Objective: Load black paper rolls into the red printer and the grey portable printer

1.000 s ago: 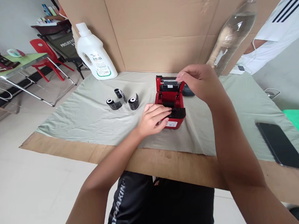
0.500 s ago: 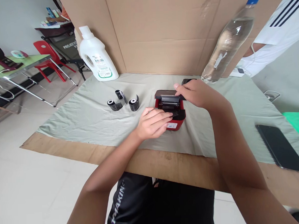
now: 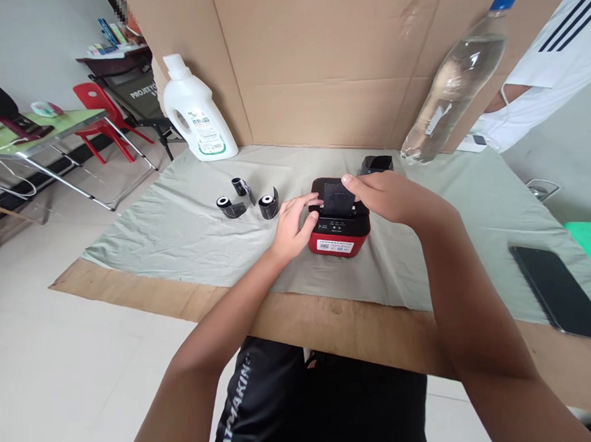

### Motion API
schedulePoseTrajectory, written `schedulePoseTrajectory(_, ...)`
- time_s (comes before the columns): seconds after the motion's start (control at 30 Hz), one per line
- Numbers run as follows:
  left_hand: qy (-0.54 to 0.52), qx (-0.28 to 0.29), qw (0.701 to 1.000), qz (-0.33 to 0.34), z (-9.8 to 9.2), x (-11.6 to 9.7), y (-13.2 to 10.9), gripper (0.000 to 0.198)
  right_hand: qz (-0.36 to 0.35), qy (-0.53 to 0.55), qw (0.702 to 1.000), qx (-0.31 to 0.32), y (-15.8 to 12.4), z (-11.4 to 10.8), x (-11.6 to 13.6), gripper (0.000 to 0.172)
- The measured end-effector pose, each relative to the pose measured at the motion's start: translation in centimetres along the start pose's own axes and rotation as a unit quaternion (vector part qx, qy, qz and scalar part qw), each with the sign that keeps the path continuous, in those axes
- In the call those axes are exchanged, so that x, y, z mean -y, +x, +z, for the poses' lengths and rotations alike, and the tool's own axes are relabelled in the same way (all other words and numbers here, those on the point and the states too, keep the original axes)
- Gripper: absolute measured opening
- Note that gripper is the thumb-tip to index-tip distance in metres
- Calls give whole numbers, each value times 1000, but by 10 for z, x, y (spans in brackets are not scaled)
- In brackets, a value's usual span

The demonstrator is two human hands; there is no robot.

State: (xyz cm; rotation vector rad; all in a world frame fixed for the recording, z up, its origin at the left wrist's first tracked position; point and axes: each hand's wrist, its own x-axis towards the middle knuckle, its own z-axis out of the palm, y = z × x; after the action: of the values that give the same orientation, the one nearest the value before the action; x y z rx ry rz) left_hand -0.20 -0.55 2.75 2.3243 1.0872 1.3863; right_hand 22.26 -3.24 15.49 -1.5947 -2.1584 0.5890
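A small red thermal printer [image 3: 357, 244] with a black top stands in front of me on the cloth, its lid down. A black paper strip [image 3: 338, 199] comes out of its slot and lies back over the lid. My left hand [image 3: 296, 224] touches the printer's left side, fingers stretched out and thumb apart. At the lid's right edge is my right hand [image 3: 387, 199], its thumb on top beside the strip and its fingers curled, partly hidden. Left of the printer are three small black paper rolls, the nearest roll [image 3: 269, 204] upright. Another black roll [image 3: 378, 163] sits behind my right hand.
A white detergent jug [image 3: 200, 117] and a large water bottle [image 3: 460, 84] stand before a cardboard panel [image 3: 326, 66]. A dark phone [image 3: 563, 293] lies at the right. The table's wooden front edge [image 3: 331, 315] is bare. A person in a white sleeve [image 3: 560, 51] is at the far right.
The printer's lid has gone from raised to down, and the black strip now shows over its top. My left hand has moved up from the printer's front to its left side.
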Motion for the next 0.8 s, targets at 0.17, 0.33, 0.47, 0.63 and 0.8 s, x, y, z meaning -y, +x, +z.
schedulePoseTrajectory(0.17, -4, -3, 1000, -8, 2, 0, 8, 34, 20, -23, 999, -22, 2, 5, 7, 67)
schedulePoseTrajectory(0.33, 8, 16, 1000, -3, 0, -1, 11, 33, 58, -45, 997, -31, 3, 9, 12, 60)
schedulePoseTrajectory(0.47, -15, 18, 1000, 14, 2, 3, 4, 37, 62, -26, 998, -10, -1, 5, 11, 59)
schedulePoseTrajectory(0.63, -127, 15, 990, 63, 8, 7, -7, 50, 28, 29, 999, 30, -3, -8, 3, 61)
schedulePoseTrajectory(0.8, -249, -16, 966, 61, 8, -3, -10, 44, 109, 31, 993, -31, 3, -23, -21, 58)
